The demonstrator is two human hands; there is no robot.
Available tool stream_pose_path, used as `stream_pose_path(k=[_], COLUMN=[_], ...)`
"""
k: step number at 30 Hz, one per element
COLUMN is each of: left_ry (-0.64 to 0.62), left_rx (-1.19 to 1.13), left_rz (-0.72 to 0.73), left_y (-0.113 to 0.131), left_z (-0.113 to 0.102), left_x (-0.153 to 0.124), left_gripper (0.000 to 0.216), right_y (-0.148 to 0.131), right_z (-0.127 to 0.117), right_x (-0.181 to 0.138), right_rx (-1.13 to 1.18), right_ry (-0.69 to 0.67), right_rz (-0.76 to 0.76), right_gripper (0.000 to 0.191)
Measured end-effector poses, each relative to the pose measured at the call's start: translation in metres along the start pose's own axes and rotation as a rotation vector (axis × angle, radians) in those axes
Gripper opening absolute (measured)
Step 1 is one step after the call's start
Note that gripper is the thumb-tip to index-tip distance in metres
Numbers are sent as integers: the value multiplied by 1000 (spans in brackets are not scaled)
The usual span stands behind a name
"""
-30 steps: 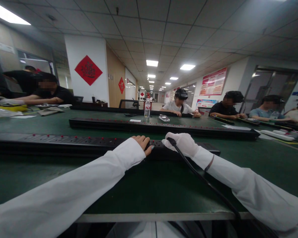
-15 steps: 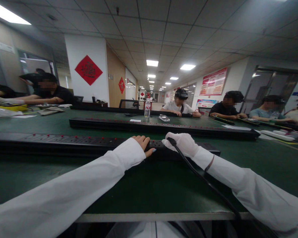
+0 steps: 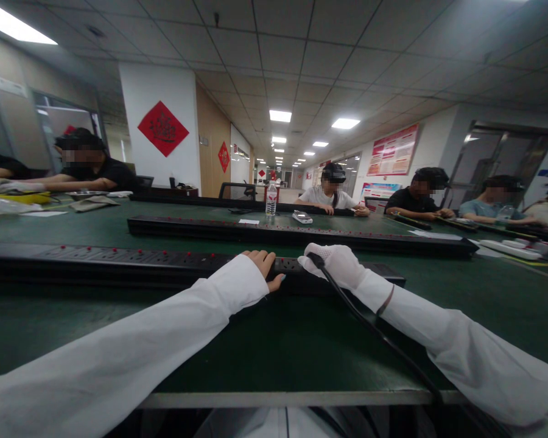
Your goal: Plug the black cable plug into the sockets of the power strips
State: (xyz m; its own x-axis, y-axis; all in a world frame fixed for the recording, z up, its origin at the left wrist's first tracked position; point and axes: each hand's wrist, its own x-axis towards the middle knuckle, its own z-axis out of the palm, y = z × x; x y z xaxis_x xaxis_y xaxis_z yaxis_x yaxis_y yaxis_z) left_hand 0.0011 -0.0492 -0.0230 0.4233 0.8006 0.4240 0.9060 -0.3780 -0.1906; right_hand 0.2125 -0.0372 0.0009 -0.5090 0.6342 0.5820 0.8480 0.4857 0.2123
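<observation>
A long black power strip (image 3: 155, 260) with a row of sockets and red caps lies across the table in front of me. My left hand (image 3: 261, 264), ungloved, is wrapped over the strip right of its middle, thumb on the near side. Close to the strip's right end, my right hand (image 3: 338, 264) in a white glove grips a black plug (image 3: 317, 260). The plug is held against the top of the strip; its prongs are hidden, so how far it is in a socket cannot be told. Its black cord (image 3: 360, 316) runs under my right forearm to the table's front edge.
Behind it lies a second black power strip (image 3: 301, 232), with another (image 3: 187, 202) farther back. A water bottle (image 3: 271, 199) and a small handheld device (image 3: 302, 216) stand beyond. Co-workers sit around the green table (image 3: 301, 365). A cloth (image 3: 95, 204) lies at left.
Both my hands, the plug and the strip stay in place. At the far left, a person in the background has shifted behind a seated co-worker.
</observation>
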Motion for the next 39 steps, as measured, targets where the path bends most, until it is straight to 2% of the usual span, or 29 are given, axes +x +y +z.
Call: stream_pose_path(k=[5, 14, 25, 39], left_ry=[-25, 33, -18, 28], left_rx=[-3, 24, 74, 63], left_rz=[-6, 8, 29, 8], left_y=[1, 1, 1, 3], left_z=[-2, 4, 5, 2], left_x=[0, -1, 3, -1], left_gripper=[52, 51, 57, 51], right_y=[0, 0, 0, 0], right_z=[-2, 0, 0, 0], right_x=[0, 0, 0, 0], right_rx=[13, -4, -8, -19], right_ry=[-11, -3, -6, 1], right_rz=[-4, -8, -6, -3], right_gripper=[43, 42, 42, 43])
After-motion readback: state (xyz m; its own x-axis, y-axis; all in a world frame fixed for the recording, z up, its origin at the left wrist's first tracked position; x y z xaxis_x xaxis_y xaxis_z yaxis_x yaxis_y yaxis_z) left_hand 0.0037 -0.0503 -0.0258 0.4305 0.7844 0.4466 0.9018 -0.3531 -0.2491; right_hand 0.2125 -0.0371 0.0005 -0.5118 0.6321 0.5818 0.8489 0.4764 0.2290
